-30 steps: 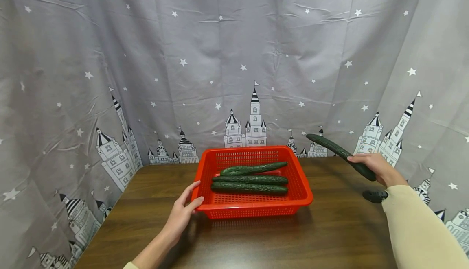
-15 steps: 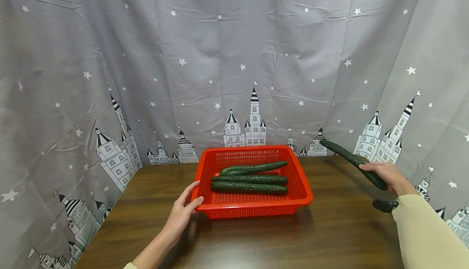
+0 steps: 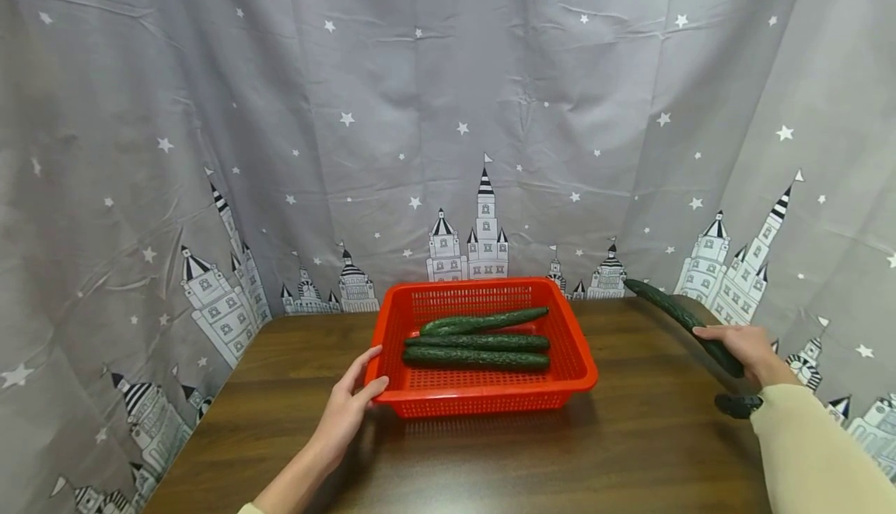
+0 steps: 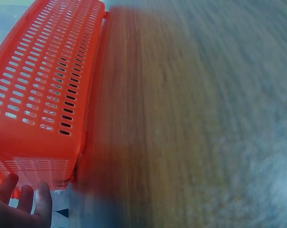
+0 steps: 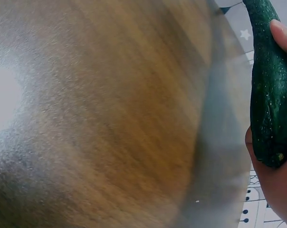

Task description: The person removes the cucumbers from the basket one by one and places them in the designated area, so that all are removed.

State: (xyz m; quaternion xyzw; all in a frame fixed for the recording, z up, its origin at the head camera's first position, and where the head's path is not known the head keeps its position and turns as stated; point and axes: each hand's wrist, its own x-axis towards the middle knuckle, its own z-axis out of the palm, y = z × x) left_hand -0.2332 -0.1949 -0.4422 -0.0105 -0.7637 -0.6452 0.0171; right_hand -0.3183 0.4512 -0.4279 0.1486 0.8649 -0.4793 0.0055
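A long dark green cucumber is gripped by my right hand over the right side of the table. In the right wrist view the blunt end of this cucumber lies against the palm, with the thumb on its side. My left hand holds the left front corner of a red plastic basket, thumb over the rim. Several fingers show below the basket's slotted wall in the left wrist view. Inside the basket lie three cucumbers, the rear one slightly slanted.
The brown wooden table reaches to a grey curtain printed with stars and castles, hanging behind and at both sides. A black wrist-worn device sits at the right cuff.
My right hand has moved right and lower with the cucumber, first quickly, then only slightly. The left hand, the basket and the cucumbers in it stay where they were.
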